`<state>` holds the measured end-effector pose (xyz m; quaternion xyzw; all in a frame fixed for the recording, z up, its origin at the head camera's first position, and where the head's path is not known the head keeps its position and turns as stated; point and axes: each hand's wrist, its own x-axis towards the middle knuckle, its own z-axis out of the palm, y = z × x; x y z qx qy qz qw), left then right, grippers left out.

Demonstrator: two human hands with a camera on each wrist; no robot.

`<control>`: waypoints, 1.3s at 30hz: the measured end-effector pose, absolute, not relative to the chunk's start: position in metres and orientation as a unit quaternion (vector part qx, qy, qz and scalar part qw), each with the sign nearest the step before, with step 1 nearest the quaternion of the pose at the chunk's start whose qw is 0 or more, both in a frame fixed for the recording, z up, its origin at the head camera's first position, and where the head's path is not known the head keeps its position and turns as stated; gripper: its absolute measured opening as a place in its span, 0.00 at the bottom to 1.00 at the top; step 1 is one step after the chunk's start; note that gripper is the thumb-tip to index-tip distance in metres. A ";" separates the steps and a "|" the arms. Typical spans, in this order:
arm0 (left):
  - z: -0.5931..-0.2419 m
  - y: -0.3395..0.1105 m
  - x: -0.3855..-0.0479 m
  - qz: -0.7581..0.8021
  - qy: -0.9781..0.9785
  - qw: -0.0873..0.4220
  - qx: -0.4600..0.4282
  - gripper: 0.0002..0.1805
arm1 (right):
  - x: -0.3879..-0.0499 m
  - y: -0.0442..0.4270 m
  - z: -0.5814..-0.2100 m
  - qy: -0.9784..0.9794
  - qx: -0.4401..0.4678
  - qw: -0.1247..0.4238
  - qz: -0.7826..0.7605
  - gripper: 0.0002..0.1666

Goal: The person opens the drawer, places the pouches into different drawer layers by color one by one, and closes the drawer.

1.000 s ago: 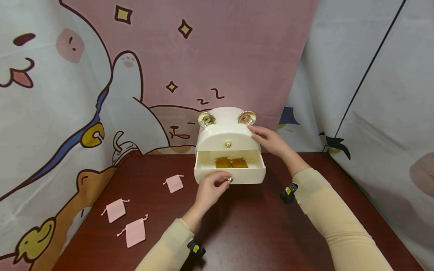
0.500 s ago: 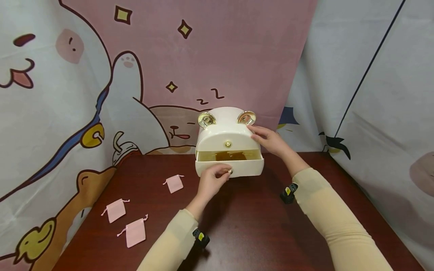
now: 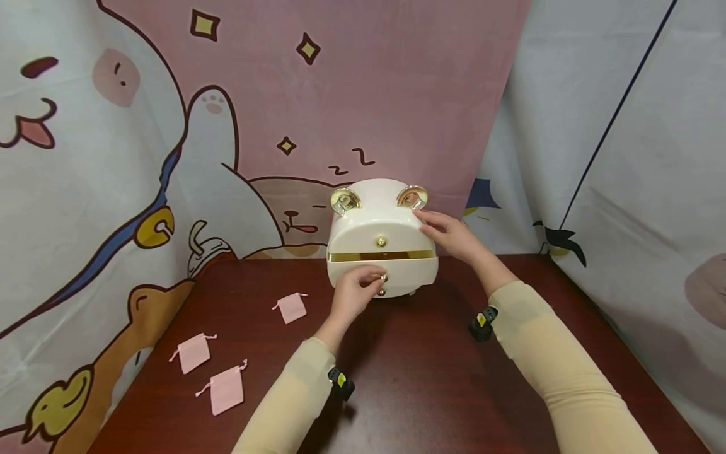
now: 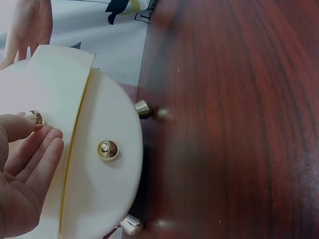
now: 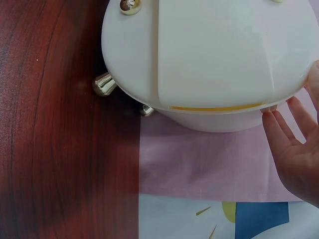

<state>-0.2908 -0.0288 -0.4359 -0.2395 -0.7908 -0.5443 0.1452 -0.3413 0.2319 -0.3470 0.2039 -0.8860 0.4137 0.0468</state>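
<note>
White and glossy, the box (image 3: pixel 377 195) stands on gold feet (image 4: pixel 143 109) toward the back of the dark red table (image 3: pixel 442 378). From my remote post I see its middle drawer (image 3: pixel 411 271) slightly out, leaving a narrow gap above its front; through that slit I make out a brown strip (image 3: pixel 388 256), too thin to identify. Top drawer (image 3: pixel 357 241) and bottom drawer (image 4: pixel 102 179) look pushed in.

The left hand (image 3: pixel 353 295) pinches the middle knob (image 3: pixel 384 278) between thumb and finger. The right hand (image 3: pixel 450 238) grips nothing: its fingers are fairly straight, tips resting against the box's upper edge, just below a gold ear (image 3: pixel 413 197).

Left of the box lie three pink drawstring pouches: one nearer it (image 3: pixel 292 308), two nearer me (image 3: pixel 193 352) (image 3: pixel 227 389). I cannot tell whether they hold anything.
</note>
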 end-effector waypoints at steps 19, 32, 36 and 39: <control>-0.430 -0.026 -0.305 -0.534 -0.804 0.138 -0.222 0.11 | -0.342 0.232 -0.348 -0.888 0.198 0.048 0.411 0.30; -0.427 -0.026 -0.310 -0.512 -0.821 0.137 -0.212 0.09 | -0.343 0.231 -0.347 -0.889 0.190 0.040 0.415 0.30; -0.427 -0.026 -0.311 -0.518 -0.819 0.134 -0.208 0.09 | -0.342 0.231 -0.346 -0.888 0.191 0.038 0.417 0.30; -0.429 -0.027 -0.309 -0.518 -0.817 0.137 -0.213 0.10 | -0.342 0.231 -0.346 -0.888 0.192 0.040 0.417 0.29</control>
